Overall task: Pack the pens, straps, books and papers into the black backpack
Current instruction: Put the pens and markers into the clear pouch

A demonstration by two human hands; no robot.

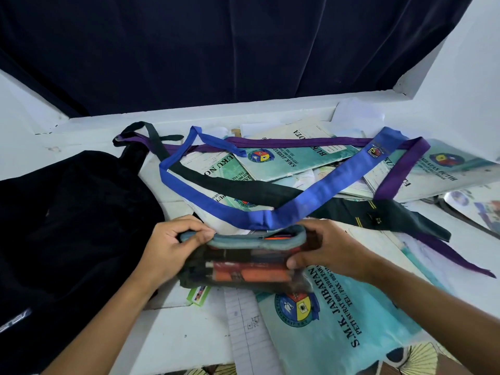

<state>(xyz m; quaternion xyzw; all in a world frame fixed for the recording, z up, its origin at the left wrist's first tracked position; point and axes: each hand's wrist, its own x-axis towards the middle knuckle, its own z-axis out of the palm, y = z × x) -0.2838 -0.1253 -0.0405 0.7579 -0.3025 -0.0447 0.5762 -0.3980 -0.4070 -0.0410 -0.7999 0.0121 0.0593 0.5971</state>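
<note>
A dark curtain [216, 50] hangs across the far side, above a white ledge [189, 115]. The white table [173, 339] below carries the task items.

The black backpack [67, 226] lies flat at the left of the table, its top loop toward the far edge.

Teal exercise books [338, 328] and loose papers [251, 334] are scattered over the centre and right; one book lies nearest the person at lower right, others are fanned at the far side.

Four straps lie across the far books: a blue strap [324, 190] bent in a V with its point just beyond the hands, a black strap [243, 188] crossing under it, a purple strap [297, 142] along the far side, and a second dark strap [392, 215] at right.

A clear pencil case [243, 263] with a grey-blue zip edge holds pens, orange ones among them. It sits at table centre, just right of the backpack.

The left hand [167, 247] pinches the case's left zip end. The right hand [327, 247] grips its right end, thumb on the front.
</note>
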